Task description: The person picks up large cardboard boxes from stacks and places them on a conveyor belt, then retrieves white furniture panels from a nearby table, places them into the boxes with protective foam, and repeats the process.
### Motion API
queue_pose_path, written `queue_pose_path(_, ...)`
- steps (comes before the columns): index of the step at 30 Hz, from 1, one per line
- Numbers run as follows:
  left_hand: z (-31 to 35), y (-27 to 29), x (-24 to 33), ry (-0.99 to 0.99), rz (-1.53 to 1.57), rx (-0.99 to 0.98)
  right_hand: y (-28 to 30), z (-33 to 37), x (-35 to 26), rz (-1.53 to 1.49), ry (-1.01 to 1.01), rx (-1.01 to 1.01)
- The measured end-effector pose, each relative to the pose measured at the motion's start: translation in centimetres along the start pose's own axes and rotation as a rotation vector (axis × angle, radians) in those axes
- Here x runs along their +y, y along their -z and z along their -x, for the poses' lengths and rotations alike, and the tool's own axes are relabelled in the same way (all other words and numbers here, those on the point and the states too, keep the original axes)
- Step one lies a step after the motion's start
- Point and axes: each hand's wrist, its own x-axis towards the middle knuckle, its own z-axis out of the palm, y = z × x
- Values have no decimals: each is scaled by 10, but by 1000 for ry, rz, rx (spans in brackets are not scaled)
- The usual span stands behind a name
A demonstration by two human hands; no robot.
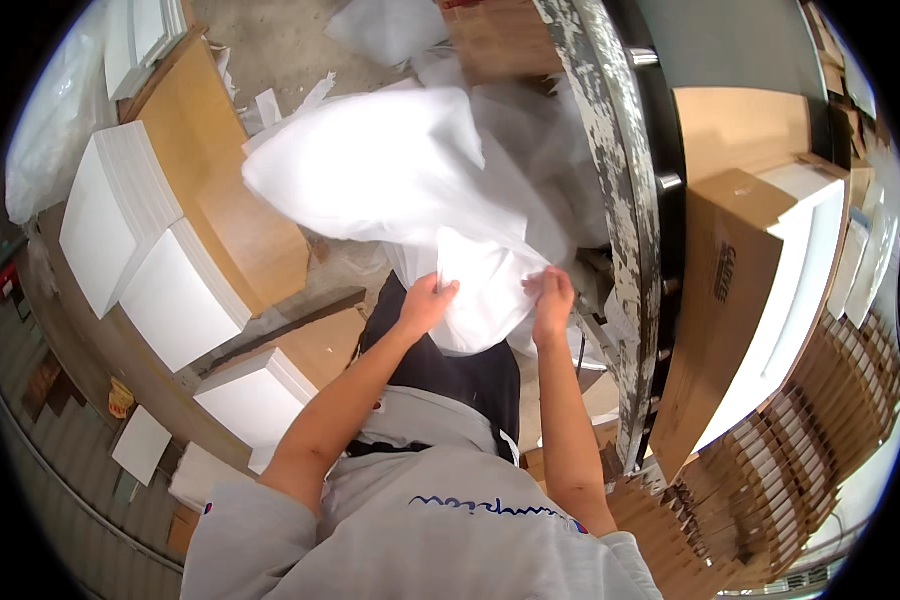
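Observation:
A large, thin white bag-like sheet billows out in front of my body, its far part puffed up and partly blurred. On its near left edge my left hand is closed, thumb and fingers pinching the material. My right hand pinches the near right edge, fingers bent together. Between the hands the material hangs in folds over my dark trousers. Whether it is a bag or a single folded layer, I cannot tell.
Stacks of white panels and a brown board stand on my left. At right runs a worn metal conveyor edge, bearing an open cardboard box with white contents. Cardboard partitions lie at lower right. Scraps litter the floor.

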Motion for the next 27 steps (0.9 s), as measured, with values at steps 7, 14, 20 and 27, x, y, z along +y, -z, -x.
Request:
queue_pose_path(7, 69, 5, -21, -293, -350, 169, 84, 63, 15, 77, 176, 333)
queue_pose_path(14, 89, 12, 25, -302, 41, 204, 196, 113, 79, 750, 330, 136)
queue_pose_path(20, 111, 13, 121, -445, -115, 208, 270, 151, 121, -484, 77, 344)
queue_pose_path(27, 74, 15, 205, -139, -130, -14, 274, 209, 121, -1353, -126, 224)
